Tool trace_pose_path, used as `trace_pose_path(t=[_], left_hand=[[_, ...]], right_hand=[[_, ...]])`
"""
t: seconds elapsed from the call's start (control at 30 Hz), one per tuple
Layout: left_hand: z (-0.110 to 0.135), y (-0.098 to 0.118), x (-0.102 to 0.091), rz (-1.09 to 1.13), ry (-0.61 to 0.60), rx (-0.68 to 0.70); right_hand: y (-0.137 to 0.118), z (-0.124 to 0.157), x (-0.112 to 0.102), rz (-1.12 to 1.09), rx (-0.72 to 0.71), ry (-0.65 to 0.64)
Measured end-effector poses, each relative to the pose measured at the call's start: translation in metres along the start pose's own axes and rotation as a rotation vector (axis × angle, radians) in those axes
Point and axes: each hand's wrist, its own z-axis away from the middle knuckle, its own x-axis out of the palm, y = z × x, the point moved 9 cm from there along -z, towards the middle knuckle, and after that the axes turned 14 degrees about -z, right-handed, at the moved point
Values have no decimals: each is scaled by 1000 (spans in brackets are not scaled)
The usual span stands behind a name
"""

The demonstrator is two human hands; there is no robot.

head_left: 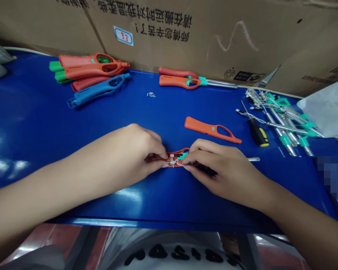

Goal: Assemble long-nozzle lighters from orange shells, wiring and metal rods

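An open orange lighter housing half [174, 165] lies in front of me with white wires, a black part and a teal trigger [183, 155] in it. My left hand [142, 152] pinches its left end, thumb and index finger closed beside the wires. On the other side, my right hand [214, 165] has its fingertips closed at the trigger and wires, covering the right part of the housing. A metal tube [253, 159] sticks out past the right hand. Just beyond lies the matching orange cover half [211, 128], with an oval finger opening.
At the back left are stacked orange, green and blue housings [92, 69]. Two lighters with metal tubes [186, 79] lie by a cardboard box [169, 37]. Small screws [151, 95] are mid-table. A screwdriver [257, 131] and several wired tube assemblies [287, 120] lie right.
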Motion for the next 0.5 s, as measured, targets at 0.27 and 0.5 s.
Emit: trace_pose_path(t=[0.27,0.5], left_hand=[[-1,-1,4,-25,-75,-32],[-3,0,4,-18,-51,-16]], right_hand=[[4,-1,-2,-100,20,50],[4,-3,-4,-156,35,75]])
